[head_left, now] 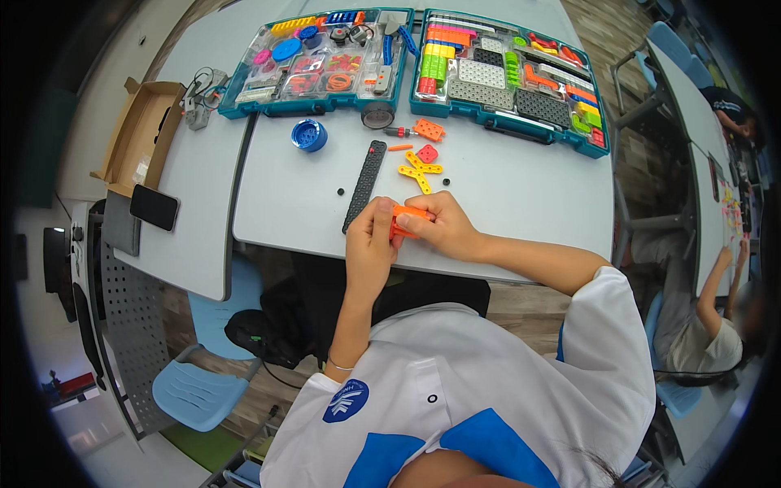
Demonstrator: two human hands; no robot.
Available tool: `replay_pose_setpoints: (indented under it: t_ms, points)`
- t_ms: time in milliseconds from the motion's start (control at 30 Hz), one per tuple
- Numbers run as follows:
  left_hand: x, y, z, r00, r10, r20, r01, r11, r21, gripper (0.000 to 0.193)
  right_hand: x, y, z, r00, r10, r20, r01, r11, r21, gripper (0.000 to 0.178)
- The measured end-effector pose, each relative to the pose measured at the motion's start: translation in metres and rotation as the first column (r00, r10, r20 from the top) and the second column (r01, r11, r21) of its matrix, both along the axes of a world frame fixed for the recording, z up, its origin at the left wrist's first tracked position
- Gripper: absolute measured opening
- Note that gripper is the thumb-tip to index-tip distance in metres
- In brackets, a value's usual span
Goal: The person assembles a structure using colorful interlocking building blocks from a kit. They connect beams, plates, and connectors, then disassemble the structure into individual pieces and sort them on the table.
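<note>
Between both hands, at the table's front edge, is an orange plastic building piece [408,218]. My left hand [373,236] pinches it from the left, thumb on top. From the other side my right hand [446,228] grips it; the fingers cover much of its shape. Just left of my hands lies a long dark grey perforated beam [364,183] with a small red peg near its far end. Beyond my fingers rest several crossed yellow beams [421,169], a red plate [427,153] and a thin orange rod [400,148]. Farther off is another orange block [429,129] beside a small screwdriver-like tool [399,132].
Two open teal cases [325,104] [504,122] full of coloured building parts stand along the back. A blue round cup [308,135] sits left of centre. Small black pieces [446,181] lie nearby. On the left table are a phone [154,207] and an open cardboard box [146,138]. Another person [708,333] sits far right.
</note>
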State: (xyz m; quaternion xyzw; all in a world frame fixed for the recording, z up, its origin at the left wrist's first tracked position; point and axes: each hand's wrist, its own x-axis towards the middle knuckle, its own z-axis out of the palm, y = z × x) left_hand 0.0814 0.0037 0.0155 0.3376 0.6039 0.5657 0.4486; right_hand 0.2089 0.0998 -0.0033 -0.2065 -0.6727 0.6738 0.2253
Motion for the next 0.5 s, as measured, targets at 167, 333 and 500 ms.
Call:
replay_pose_setpoints:
  t_ms: [167, 333, 500]
  points:
    - [-0.008, -0.004, 0.017, 0.981, -0.063, 0.184, 0.081, 0.993, -0.09, 0.041, 0.0, -0.002, -0.006, 0.998, 0.05, -0.047, -0.051, 0.998, -0.04, 0.04]
    - [0.002, -0.001, 0.011, 0.997, 0.037, -0.07, -0.038, 0.999, -0.021, 0.042, 0.002, 0.003, -0.011, 0.999, 0.015, 0.052, -0.019, 0.997, 0.077, 0.037]
    - [0.005, 0.003, 0.014, 0.991, 0.057, -0.12, -0.054, 0.998, 0.027, 0.043, -0.001, -0.003, -0.004, 0.993, -0.102, -0.057, 0.104, 0.993, 0.049, 0.042]
